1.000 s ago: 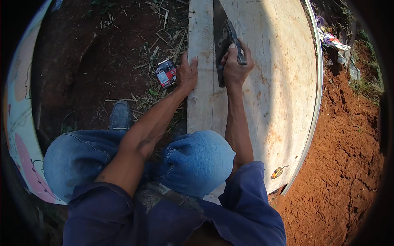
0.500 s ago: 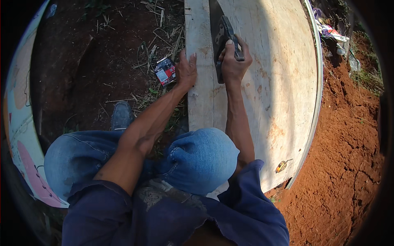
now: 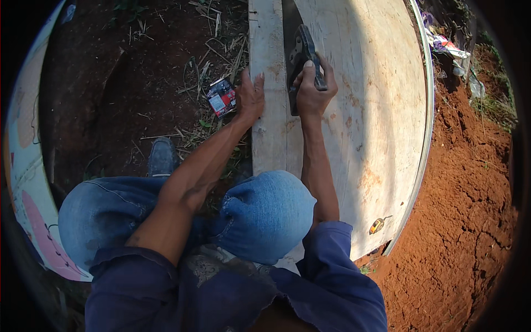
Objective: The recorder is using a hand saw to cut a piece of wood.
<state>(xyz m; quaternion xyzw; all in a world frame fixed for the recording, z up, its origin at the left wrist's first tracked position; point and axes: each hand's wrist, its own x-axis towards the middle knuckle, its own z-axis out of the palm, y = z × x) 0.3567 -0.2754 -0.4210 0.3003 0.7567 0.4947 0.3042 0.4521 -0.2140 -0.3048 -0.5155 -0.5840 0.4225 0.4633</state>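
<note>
My right hand [image 3: 315,94] is closed round the black handle [image 3: 306,55] of a handsaw. Its dark blade [image 3: 290,22] lies along a straight line on a pale plywood sheet [image 3: 337,138], pointing away from me. At the sheet's left edge rests my left hand [image 3: 250,99], fingers stretched forward and apart, with the thumb side against the wood. Part of that hand is hidden at the edge. Just left of it, a small red, white and dark packet [image 3: 222,98] lies on the ground.
A yellow and black tape measure [image 3: 377,225] sits on the sheet's near right corner. A metal strip [image 3: 423,149] follows its right edge, with red soil [image 3: 459,199] beyond. Dry stalks [image 3: 207,72] litter the dark earth at left. A painted panel [image 3: 27,138] stands at far left.
My right hand and the saw have shifted slightly toward me. The left hand stays at the sheet's edge, almost unmoved.
</note>
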